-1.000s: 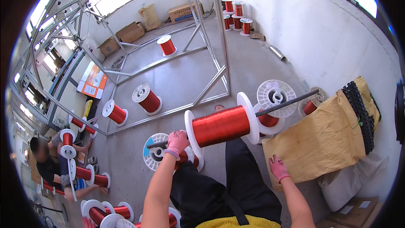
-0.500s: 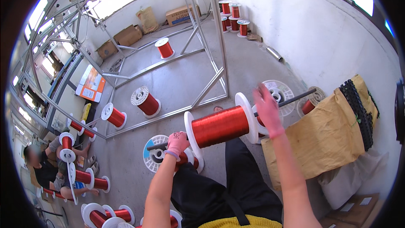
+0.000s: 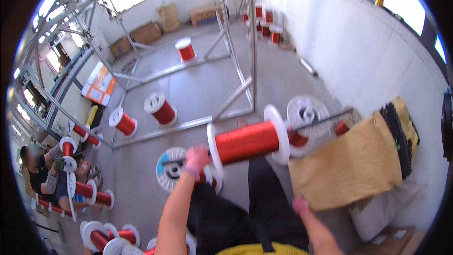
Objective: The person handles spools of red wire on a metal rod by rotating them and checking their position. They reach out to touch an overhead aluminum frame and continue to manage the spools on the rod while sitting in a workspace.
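Centrally, left hand (image 3: 197, 157) grip closed at left flange of red wire spool (image 3: 247, 140); right hand (image 3: 300, 204) below spool, apart, fisted, holding nothing, beside brown sack (image 3: 351, 167).

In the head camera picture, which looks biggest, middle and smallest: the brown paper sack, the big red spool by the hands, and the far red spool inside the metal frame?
1. Brown paper sack
2. Big red spool
3. Far red spool: farther from the camera, so its true size is unsure.
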The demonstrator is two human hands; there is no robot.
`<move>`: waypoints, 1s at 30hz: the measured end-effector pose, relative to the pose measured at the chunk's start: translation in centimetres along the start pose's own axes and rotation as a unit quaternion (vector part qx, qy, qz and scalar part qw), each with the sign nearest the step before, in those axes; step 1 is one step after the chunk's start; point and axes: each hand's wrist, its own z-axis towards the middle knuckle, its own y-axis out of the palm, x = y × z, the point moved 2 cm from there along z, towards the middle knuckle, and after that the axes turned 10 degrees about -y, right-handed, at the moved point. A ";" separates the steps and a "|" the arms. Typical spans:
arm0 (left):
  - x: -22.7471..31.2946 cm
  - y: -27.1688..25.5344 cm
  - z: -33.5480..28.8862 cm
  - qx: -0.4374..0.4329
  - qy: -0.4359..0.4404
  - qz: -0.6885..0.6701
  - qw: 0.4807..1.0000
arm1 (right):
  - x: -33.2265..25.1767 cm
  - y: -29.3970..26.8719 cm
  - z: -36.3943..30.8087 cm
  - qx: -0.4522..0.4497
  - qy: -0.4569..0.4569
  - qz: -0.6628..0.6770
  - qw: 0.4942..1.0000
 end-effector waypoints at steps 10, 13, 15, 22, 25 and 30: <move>-0.5 -0.3 -1.4 0.023 -0.038 -0.060 0.997 | 0.6 -6.3 0.9 0.190 0.070 0.305 0.931; -0.3 -0.6 -1.7 0.021 -0.037 -0.068 0.997 | 0.6 -5.5 1.6 0.189 0.064 0.295 0.934; -0.2 -0.9 -1.5 0.023 -0.021 -0.069 0.997 | 0.4 -5.5 1.9 0.186 0.054 0.360 0.912; -0.4 -0.2 -1.2 -0.002 -0.030 -0.062 0.998 | 0.7 -14.3 0.8 0.321 -0.005 0.375 0.870; -0.8 0.2 -1.1 0.003 -0.036 -0.060 0.998 | -1.4 -24.4 0.2 0.454 -0.098 0.467 0.753; -0.5 -0.1 -1.0 0.046 -0.001 0.046 0.998 | -7.0 -36.8 1.5 0.495 -0.139 0.350 0.783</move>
